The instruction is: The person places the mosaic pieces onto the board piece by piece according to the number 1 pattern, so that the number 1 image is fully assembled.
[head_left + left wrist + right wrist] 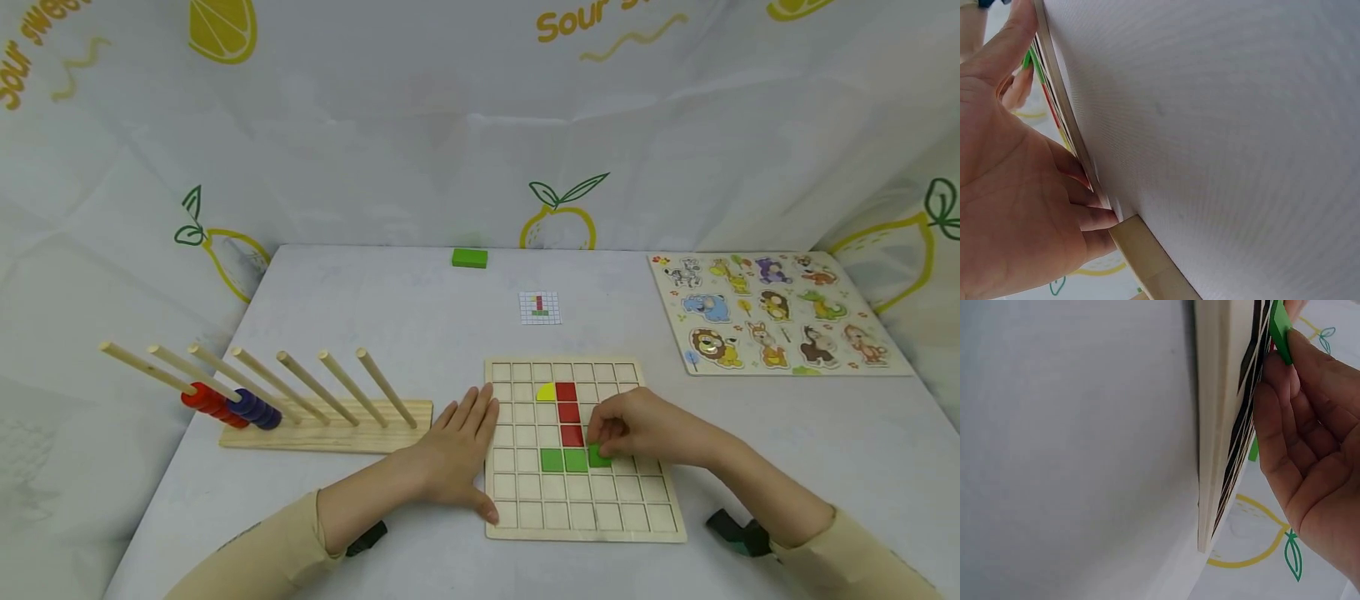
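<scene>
A wooden grid board lies on the table. Three red square tiles form a column in its cells, with a yellow rounded piece left of the top one. Below them, two green tiles sit side by side. To their right, my right hand pinches another green tile between thumb and fingers; it looks tilted in the right wrist view, and fingers partly cover it from above. My left hand rests at the board's left edge, fingers extended and thumb spread toward the lower corner.
Left of the board stands a wooden peg stand with red rings and blue rings. A small pattern card and a green block lie farther back. An animal puzzle board is at the back right.
</scene>
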The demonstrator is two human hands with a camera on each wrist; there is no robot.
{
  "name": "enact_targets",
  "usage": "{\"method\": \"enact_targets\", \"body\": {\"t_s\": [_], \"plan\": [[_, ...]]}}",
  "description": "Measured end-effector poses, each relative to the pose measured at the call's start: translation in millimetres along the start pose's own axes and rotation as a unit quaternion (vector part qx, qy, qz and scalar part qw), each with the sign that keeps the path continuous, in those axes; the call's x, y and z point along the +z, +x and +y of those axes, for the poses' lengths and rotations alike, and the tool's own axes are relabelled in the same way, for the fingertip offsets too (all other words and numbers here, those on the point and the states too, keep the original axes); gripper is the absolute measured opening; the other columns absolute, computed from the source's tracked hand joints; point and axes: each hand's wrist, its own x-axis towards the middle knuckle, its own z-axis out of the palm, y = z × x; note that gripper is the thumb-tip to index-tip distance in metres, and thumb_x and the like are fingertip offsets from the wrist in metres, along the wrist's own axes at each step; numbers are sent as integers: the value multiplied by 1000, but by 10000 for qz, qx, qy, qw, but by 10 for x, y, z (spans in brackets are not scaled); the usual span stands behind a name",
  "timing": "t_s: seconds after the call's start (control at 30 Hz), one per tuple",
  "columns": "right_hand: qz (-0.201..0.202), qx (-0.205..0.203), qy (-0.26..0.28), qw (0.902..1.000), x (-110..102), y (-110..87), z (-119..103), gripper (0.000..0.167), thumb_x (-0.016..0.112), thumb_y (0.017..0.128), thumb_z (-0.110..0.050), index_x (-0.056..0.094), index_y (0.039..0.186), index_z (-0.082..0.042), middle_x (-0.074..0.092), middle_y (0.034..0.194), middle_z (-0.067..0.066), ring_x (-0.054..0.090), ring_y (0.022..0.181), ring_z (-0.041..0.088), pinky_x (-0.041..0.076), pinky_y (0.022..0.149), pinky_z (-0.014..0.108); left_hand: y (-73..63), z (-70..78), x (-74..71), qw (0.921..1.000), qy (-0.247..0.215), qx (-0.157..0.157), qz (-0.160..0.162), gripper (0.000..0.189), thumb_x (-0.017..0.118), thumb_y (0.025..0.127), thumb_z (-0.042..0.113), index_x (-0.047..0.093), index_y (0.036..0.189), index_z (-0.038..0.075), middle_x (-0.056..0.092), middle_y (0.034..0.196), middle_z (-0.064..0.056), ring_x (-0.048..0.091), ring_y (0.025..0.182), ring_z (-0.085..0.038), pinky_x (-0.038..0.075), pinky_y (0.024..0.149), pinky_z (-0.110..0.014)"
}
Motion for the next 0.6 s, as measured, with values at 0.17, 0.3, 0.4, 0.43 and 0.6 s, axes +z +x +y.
{"method": "enact_targets", "body": {"t_s": [0.17,0.3,0.4,0.43,0.6], "plan": [[-13,-43,-81,10000,35,3,-4,11,77,82,-9,71,84,-17,66,74,-10,57,66,-1,52,63,20,-2,-1,0,10000,-21,-6,1,136,70,69,76,0,159,3,-15,166,-17,-7,157,-34,15,126,-50],[40,-138,-208,9997,53,7,-11,13,77,81,-7,71,83,-18,67,75,-10,56,66,-2,51,62,20,-2,-1,-1,10000,-50,-22,6,136,71,68,76,0,159,3,-15,167,-17,-6,157,-34,16,126,-50],[90,-198,-337,9992,65,13,-17,14,77,81,-5,71,82,-18,67,76,-11,55,66,-3,51,62,19,-4,0,-1,10000,-81,-29,1,135,71,68,75,1,159,3,-15,167,-16,-6,157,-34,16,126,-50],[97,-219,-377,9990,69,15,-19,14,77,81,-5,71,82,-18,67,76,-11,55,66,-3,51,62,19,-6,0,-1,10000,-89,-32,-2,135,71,68,75,1,159,3,-15,167,-16,-6,157,-34,16,126,-50],[84,-219,-436,9988,78,18,-30,13,76,82,-4,71,82,-17,66,75,-11,54,66,-3,51,62,19,-9,-5,9,9999,-112,-45,3,136,71,68,75,1,159,3,-15,167,-16,-5,157,-34,16,126,-50]]}}
